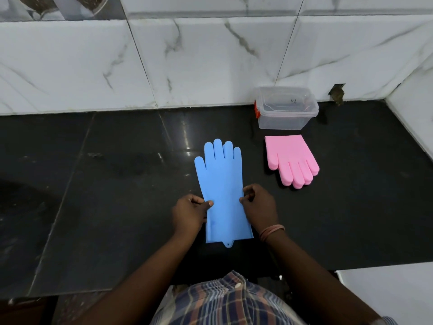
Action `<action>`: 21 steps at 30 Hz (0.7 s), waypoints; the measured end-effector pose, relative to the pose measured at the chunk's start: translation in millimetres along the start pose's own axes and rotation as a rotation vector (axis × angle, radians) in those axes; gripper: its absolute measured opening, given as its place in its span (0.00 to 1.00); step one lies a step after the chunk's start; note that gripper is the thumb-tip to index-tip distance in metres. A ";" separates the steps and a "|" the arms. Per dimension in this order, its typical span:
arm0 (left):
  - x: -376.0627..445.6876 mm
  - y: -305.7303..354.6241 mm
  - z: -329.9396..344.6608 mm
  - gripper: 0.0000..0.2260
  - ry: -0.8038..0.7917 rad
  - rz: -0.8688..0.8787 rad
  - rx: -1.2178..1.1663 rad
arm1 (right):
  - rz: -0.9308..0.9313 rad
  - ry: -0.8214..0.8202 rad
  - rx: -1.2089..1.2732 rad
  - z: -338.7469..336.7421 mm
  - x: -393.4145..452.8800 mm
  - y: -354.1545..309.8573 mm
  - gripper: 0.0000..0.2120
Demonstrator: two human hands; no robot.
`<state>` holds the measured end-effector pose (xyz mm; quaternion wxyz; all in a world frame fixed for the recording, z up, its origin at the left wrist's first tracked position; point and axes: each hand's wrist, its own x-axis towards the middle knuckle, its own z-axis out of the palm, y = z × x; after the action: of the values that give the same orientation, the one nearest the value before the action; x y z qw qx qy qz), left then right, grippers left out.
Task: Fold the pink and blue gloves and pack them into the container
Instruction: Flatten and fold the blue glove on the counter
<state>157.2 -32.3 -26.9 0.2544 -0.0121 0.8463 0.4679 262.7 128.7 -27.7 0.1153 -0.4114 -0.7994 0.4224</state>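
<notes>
A blue glove (220,181) lies flat and unfolded on the black counter, fingers pointing away from me, cuff toward me. My left hand (188,213) pinches its left edge about midway along the sleeve. My right hand (259,205) pinches the right edge at the same height. The pink glove (290,158) lies folded to the right, fingers pointing toward me. Just behind it stands the clear plastic container (287,109), lid off, with an orange clip on its left side.
The black counter (117,184) runs to a white marble-tiled wall (187,62) at the back and right. A white surface (386,292) sits at the lower right. My checked shirt shows at the bottom.
</notes>
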 end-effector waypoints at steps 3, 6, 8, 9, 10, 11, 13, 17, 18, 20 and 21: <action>-2.9 -0.6 0.3 0.10 -0.016 -0.040 -0.021 | 0.020 0.007 0.038 -1.7 0.1 -3.3 0.09; -1.9 -2.5 -3.7 0.12 -0.040 -0.051 0.004 | 0.046 0.000 0.079 -4.4 0.3 -2.8 0.09; -0.9 -1.0 -6.2 0.12 -0.046 -0.011 0.074 | 0.060 -0.016 0.075 -4.5 1.0 -0.8 0.08; -1.2 0.1 -7.1 0.12 -0.044 0.012 0.115 | 0.068 -0.023 0.068 -4.0 1.3 0.2 0.08; -1.1 0.2 -7.4 0.12 -0.038 0.037 0.144 | 0.074 -0.030 0.059 -3.7 1.4 1.1 0.08; -1.0 -0.1 -7.6 0.11 -0.030 0.059 0.164 | 0.076 -0.038 0.049 -3.4 2.1 1.3 0.08; -1.0 -1.1 -8.1 0.11 -0.022 0.087 0.199 | 0.076 -0.059 0.031 -4.0 4.2 1.8 0.07; 3.1 -3.6 -9.6 0.12 -0.008 0.117 0.262 | 0.066 -0.069 0.011 -5.2 6.5 4.5 0.06; 4.5 -3.6 -9.9 0.12 -0.005 0.126 0.289 | 0.061 -0.069 0.002 -5.0 6.8 4.8 0.06; 6.1 -4.7 -10.4 0.12 0.011 0.167 0.365 | 0.038 -0.075 -0.023 -5.1 6.9 5.6 0.05; 6.7 -4.9 -10.8 0.12 0.018 0.202 0.401 | 0.012 -0.077 -0.039 -6.2 6.7 5.1 0.04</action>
<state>148.2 -42.2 -29.1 0.1961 0.1193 0.9215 0.3134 264.6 139.0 -29.0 0.0738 -0.4016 -0.8089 0.4231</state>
